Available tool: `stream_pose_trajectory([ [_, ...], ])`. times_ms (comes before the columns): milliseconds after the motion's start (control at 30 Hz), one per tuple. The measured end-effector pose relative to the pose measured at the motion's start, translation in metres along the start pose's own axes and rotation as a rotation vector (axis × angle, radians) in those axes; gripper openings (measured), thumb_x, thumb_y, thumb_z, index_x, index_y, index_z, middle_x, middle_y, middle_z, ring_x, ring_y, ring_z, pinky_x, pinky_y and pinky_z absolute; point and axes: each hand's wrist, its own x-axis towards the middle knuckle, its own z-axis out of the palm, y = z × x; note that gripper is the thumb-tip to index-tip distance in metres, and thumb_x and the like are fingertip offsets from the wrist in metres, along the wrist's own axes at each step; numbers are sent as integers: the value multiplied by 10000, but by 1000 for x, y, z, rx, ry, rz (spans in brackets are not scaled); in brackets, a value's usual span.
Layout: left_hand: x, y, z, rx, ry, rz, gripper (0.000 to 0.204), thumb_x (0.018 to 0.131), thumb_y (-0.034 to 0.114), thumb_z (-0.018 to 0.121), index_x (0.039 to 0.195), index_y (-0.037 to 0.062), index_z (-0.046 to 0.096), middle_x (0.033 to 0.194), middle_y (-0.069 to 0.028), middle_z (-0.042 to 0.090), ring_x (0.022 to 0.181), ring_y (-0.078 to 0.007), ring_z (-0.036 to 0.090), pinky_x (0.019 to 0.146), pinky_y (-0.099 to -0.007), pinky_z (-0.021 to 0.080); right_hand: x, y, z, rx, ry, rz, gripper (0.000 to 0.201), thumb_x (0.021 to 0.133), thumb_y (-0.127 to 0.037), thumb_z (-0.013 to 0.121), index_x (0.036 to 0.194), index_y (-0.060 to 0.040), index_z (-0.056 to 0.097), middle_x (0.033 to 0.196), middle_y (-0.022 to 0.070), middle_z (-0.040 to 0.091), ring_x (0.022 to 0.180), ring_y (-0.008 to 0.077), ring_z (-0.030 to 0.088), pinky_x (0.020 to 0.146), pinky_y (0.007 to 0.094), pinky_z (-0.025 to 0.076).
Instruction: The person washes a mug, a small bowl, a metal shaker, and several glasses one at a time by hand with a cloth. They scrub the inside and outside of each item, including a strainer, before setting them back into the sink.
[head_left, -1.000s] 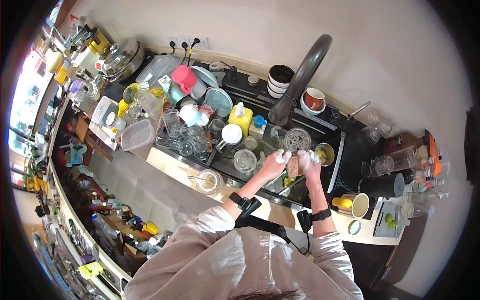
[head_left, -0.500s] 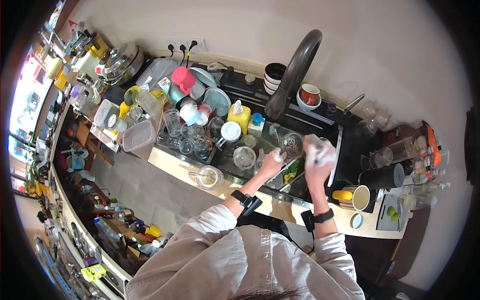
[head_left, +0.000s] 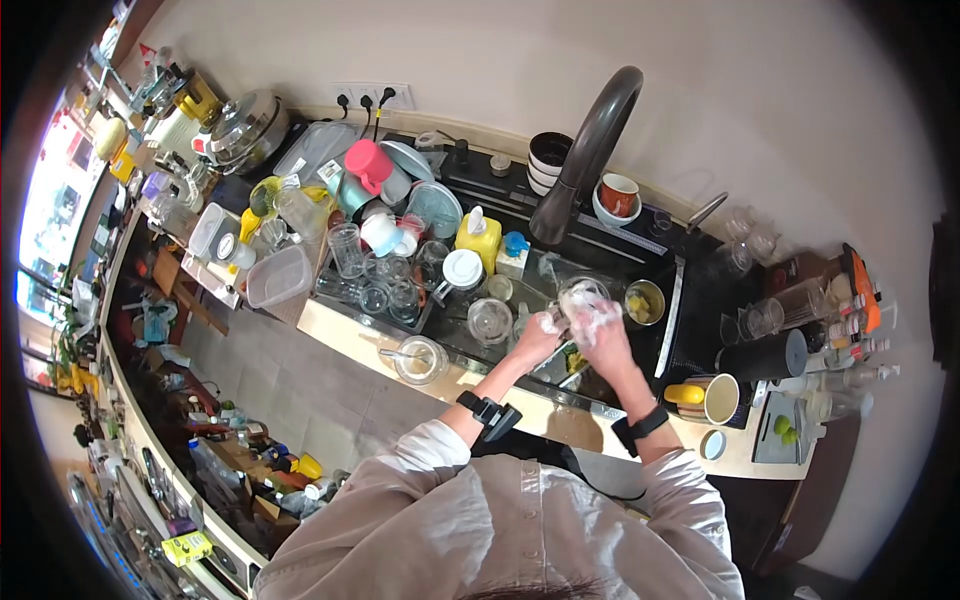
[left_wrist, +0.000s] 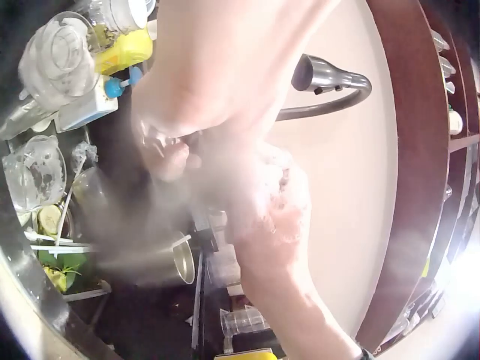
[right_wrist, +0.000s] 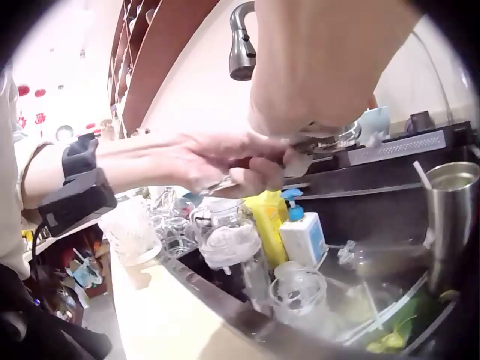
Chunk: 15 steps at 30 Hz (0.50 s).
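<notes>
Above the sink (head_left: 655, 355), my left hand (head_left: 538, 338) grips a clear glass vessel (head_left: 580, 286) by its near side. My right hand (head_left: 606, 340), thick with white suds, bends over the vessel with a foamy white wad (head_left: 594, 312) at its fingers. Suds and fingers hide most of the glass. In the right wrist view, the left hand (right_wrist: 236, 166) has curled fingers close under the right forearm, and a shiny clear part of the vessel (right_wrist: 337, 139) shows beyond. Blur covers the middle of the left wrist view, where the right hand (left_wrist: 274, 199) shows foam on its back.
A dark faucet (head_left: 595, 150) arches behind the hands. Left of them crowd a yellow pump bottle (head_left: 479, 238), a white-lidded jug (head_left: 462, 268) and several glasses. A metal cup (head_left: 645, 302) stands to the right. Greens (right_wrist: 394, 334) lie in the sink's front. A glass jar (head_left: 420, 360) sits on the front edge.
The right hand swung away to the right half a second ago and is now back left over the glass vessel. The left hand stays near its place, holding on.
</notes>
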Motion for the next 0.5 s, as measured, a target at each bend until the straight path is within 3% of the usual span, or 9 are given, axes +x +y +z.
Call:
stream_pose_trajectory([
  [33, -1, 2, -5, 114, -53, -46, 215, 923, 228, 571, 825, 39, 600, 688, 11, 557, 606, -72, 461, 542, -246, 372, 7, 9, -8, -17, -33, -51, 232, 767, -106, 635, 985, -25, 630, 1014, 174, 630, 975, 371, 572, 874, 458, 427],
  [100, 2, 8, -3, 127, -19, -11, 225, 923, 236, 572, 812, 41, 590, 690, 8, 560, 605, -71, 463, 531, -245, 357, 17, 13, -14, -41, -34, -91, 213, 772, -120, 626, 961, -25, 641, 1016, 177, 633, 960, 361, 578, 848, 455, 441],
  [267, 9, 9, 11, 412, 121, 172, 224, 913, 217, 558, 801, 22, 557, 713, -24, 606, 639, -158, 519, 574, -334, 410, 14, -22, -4, -211, 130, 256, 241, 799, -114, 584, 1009, -2, 625, 973, 214, 634, 957, 382, 569, 847, 471, 435],
  [300, 5, 17, 12, 404, 82, 55, 193, 903, 177, 563, 854, -10, 563, 791, -68, 642, 731, -198, 577, 649, -363, 449, 15, -32, -6, -168, 144, 327, 241, 805, -110, 576, 1013, 3, 622, 971, 224, 632, 958, 389, 566, 848, 476, 433],
  [400, 11, -2, 14, 203, 95, 86, 191, 900, 160, 573, 914, -30, 564, 868, -102, 647, 824, -193, 603, 705, -343, 470, 10, -37, -6, -14, 93, 389, 242, 822, -115, 559, 1014, 21, 615, 949, 246, 627, 907, 415, 574, 825, 482, 439],
  [433, 0, 17, 15, 123, 137, 143, 270, 902, 219, 532, 880, -48, 566, 772, -208, 613, 710, -284, 589, 669, -391, 442, 10, -35, -12, 40, 48, 376, 241, 824, -118, 560, 1010, 23, 614, 943, 249, 627, 891, 415, 579, 817, 478, 444],
  [500, 18, -26, 9, 76, 62, 93, 207, 919, 168, 539, 930, -38, 560, 856, -136, 620, 792, -169, 591, 690, -314, 461, 2, -18, -14, 81, -37, 309, 230, 808, -123, 586, 981, 28, 614, 925, 251, 629, 838, 413, 595, 786, 465, 457],
])
